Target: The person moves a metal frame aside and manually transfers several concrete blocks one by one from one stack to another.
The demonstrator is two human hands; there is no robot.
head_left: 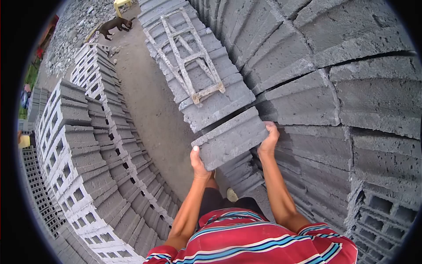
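A red striped shirt and dark shorts are worn, with the arms left bare below short sleeves.

The shirt [255, 250] is coloured a strong red and is crossed by wavy bands in which light blue, white and a blackish tone are set side by side. The same banding is repeated on the right sleeve [324, 233] and on the left sleeve [159, 256], which is partly cut off by the picture's edge. The shorts [212, 201] are seen as plain and blackish. The left hand [200, 163] and right hand [268, 143] are ungloved.
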